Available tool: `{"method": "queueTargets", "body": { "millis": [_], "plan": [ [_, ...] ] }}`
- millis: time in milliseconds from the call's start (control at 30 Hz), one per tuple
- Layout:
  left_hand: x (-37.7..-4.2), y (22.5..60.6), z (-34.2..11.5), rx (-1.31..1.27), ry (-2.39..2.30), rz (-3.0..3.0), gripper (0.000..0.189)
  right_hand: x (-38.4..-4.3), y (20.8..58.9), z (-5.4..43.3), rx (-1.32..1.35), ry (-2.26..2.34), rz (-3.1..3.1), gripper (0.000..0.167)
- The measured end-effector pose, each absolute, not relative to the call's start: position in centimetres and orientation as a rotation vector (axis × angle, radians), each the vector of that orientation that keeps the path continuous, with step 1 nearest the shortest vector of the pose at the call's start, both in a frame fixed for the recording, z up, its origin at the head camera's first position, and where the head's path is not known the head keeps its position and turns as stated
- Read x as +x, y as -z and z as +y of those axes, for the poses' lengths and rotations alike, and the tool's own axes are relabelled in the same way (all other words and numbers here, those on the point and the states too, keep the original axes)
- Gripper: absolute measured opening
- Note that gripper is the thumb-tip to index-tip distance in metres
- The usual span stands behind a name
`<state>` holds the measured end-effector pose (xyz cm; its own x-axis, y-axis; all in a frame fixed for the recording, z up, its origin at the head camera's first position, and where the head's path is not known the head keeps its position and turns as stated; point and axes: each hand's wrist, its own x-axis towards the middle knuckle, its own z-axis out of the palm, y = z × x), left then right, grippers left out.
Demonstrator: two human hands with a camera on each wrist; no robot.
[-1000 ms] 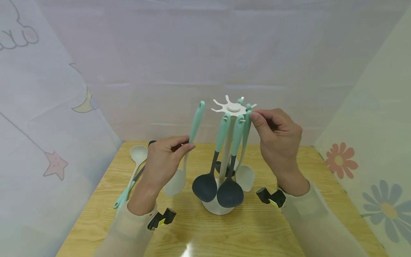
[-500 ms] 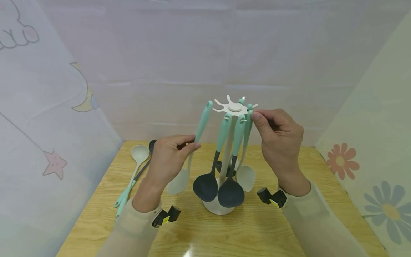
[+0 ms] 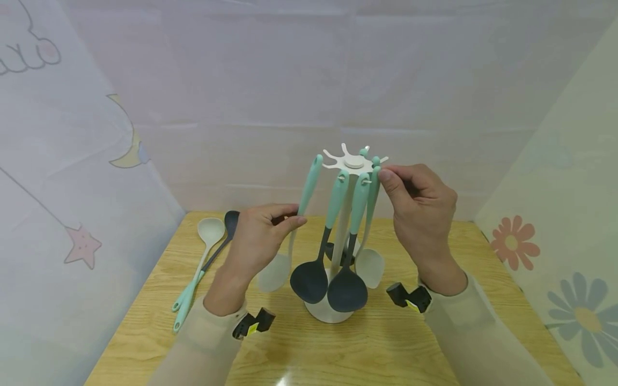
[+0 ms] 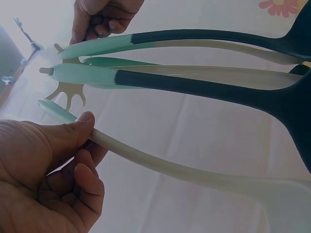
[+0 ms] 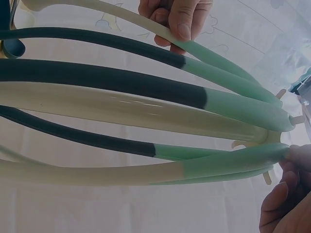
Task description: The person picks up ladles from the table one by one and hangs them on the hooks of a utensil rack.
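Observation:
My left hand (image 3: 263,233) pinches a white spatula (image 3: 273,273) where its mint handle meets the white shaft, thumb against fingers. It hangs head down, with the handle's top close to the left side of a white utensil rack (image 3: 354,162). At the rack's right side my right hand (image 3: 420,206) pinches the top of the mint handle of another white spatula (image 3: 370,268). In the right wrist view that handle tip (image 5: 277,153) lies between thumb and finger. Two dark ladles (image 3: 309,281) with mint handles hang from the front hooks.
A white ladle (image 3: 210,231) and a dark-headed utensil (image 3: 232,221) lie crossed on the wooden table (image 3: 386,348) at left. More mint-handled utensils hang behind the front ladles. Several hooks at the rack's back left carry nothing. Printed cloth walls surround the table.
My left hand has moved right with its spatula, bringing the handle's top nearer the rack. The right hand has stayed almost still at the other spatula's handle.

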<state>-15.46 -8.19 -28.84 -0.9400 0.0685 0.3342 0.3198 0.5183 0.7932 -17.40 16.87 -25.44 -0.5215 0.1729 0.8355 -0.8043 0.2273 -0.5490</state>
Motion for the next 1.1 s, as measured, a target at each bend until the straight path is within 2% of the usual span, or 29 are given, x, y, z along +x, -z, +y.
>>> {"method": "queueTargets", "body": {
  "millis": [1100],
  "plan": [
    [-17.4, 29.9, -6.8, -0.479, 1.474, -2.532, 0.025, -17.5, 25.5, 16.9, 0.591, -1.439, -1.639, 0.004]
  ]
}}
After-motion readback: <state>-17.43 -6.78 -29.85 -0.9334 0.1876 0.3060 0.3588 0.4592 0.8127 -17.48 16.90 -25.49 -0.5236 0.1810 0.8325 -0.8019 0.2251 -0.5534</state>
